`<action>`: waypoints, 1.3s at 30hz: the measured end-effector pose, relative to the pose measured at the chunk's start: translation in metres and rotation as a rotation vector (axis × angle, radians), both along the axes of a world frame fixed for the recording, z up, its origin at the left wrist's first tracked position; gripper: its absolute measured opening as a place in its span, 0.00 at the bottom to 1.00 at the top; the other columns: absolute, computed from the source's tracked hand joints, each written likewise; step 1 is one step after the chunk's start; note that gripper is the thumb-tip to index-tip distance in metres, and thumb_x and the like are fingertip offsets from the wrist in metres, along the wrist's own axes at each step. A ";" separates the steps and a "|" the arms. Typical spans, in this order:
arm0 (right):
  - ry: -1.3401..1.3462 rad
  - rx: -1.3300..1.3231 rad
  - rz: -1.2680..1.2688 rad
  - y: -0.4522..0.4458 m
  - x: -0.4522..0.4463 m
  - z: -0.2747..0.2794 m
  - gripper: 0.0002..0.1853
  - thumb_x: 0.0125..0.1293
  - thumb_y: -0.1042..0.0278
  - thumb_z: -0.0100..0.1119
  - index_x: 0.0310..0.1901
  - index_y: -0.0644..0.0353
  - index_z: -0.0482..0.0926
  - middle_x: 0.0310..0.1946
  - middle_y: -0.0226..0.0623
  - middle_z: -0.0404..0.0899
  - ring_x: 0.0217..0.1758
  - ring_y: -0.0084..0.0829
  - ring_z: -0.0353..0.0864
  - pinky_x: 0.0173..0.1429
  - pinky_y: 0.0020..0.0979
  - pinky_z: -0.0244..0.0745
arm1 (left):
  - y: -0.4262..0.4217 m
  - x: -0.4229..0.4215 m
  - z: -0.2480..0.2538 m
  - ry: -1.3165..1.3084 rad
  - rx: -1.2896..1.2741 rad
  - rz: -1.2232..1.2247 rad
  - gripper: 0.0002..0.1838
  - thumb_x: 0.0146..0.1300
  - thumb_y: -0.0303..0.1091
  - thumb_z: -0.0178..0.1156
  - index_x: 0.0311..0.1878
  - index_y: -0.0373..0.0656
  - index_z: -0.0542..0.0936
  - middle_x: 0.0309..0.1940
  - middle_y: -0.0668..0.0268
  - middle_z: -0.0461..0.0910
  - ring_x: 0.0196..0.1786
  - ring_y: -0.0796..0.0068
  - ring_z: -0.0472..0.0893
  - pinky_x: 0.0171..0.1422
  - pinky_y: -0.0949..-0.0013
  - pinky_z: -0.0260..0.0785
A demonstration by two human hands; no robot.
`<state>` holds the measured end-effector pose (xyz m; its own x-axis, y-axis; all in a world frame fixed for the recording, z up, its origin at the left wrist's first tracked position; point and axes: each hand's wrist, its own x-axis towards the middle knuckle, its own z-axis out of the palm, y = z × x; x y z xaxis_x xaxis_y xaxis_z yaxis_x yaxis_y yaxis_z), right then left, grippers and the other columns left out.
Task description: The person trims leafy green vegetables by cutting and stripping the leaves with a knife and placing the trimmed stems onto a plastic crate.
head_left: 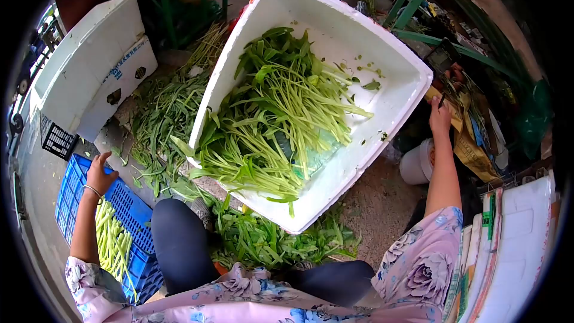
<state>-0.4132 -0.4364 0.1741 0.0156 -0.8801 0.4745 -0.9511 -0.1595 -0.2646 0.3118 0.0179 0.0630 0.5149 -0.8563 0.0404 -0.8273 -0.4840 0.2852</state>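
Note:
In front of me a white foam box (382, 54) holds a heap of leafy green stems that look like water spinach (299, 96). A clear greenish plastic sheet (326, 146) shows beneath them. My left hand (100, 174) is over a blue plastic crate (136, 203), fingers apart and nothing in them. Trimmed pale green stems (113, 242) lie in that crate, under my left forearm. Off the box's right side, my right hand (441, 118) is closed round something with a thin dark part sticking up; I cannot make out what it is.
Loose leaves (281, 239) are strewn on the ground between my legs, and a larger leafy pile (164, 113) lies left of the box. White foam boxes (95, 60) stand at the left. A white bucket (417, 162) and foam lids (520, 239) are at the right.

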 end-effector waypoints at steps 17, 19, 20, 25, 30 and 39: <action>-0.020 -0.345 0.181 -0.079 0.010 0.047 0.20 0.67 0.52 0.41 0.47 0.59 0.76 0.45 0.36 0.78 0.55 0.40 0.67 0.63 0.36 0.54 | -0.176 -0.307 -0.024 0.884 -0.054 -0.724 0.20 0.51 0.35 0.63 0.49 0.41 0.76 0.44 0.57 0.78 0.47 0.60 0.77 0.52 0.66 0.69; -0.170 -0.360 0.176 -0.072 0.006 0.043 0.21 0.68 0.53 0.41 0.47 0.60 0.77 0.49 0.34 0.76 0.58 0.39 0.65 0.65 0.34 0.52 | -0.183 -0.304 -0.019 0.827 -0.039 -0.731 0.20 0.51 0.34 0.63 0.49 0.41 0.76 0.45 0.57 0.78 0.47 0.61 0.77 0.53 0.66 0.69; -0.263 -0.341 0.249 -0.063 0.006 0.040 0.21 0.68 0.53 0.41 0.47 0.62 0.77 0.50 0.35 0.76 0.57 0.38 0.66 0.64 0.34 0.53 | -0.186 -0.306 -0.016 0.818 -0.032 -0.708 0.20 0.50 0.34 0.63 0.48 0.41 0.76 0.44 0.58 0.78 0.46 0.62 0.78 0.52 0.67 0.69; -0.187 -0.394 0.242 -0.020 0.020 0.033 0.23 0.69 0.53 0.39 0.45 0.66 0.76 0.44 0.40 0.78 0.52 0.37 0.69 0.61 0.34 0.54 | -0.191 -0.310 -0.027 0.792 -0.041 -0.720 0.19 0.49 0.32 0.63 0.47 0.40 0.78 0.40 0.58 0.79 0.43 0.65 0.79 0.50 0.68 0.71; -0.244 -0.374 0.187 -0.001 0.025 0.032 0.22 0.70 0.56 0.39 0.52 0.68 0.71 0.45 0.43 0.75 0.50 0.32 0.72 0.60 0.31 0.61 | -0.190 -0.301 -0.031 0.782 -0.038 -0.655 0.18 0.48 0.33 0.63 0.45 0.41 0.78 0.39 0.57 0.79 0.41 0.65 0.79 0.47 0.67 0.72; -0.542 0.115 0.532 0.178 0.197 0.004 0.15 0.69 0.65 0.42 0.43 0.68 0.76 0.34 0.39 0.76 0.36 0.26 0.73 0.43 0.28 0.67 | -0.176 -0.291 -0.044 0.702 -0.027 -0.626 0.18 0.48 0.32 0.62 0.44 0.37 0.77 0.37 0.57 0.80 0.41 0.65 0.80 0.48 0.69 0.72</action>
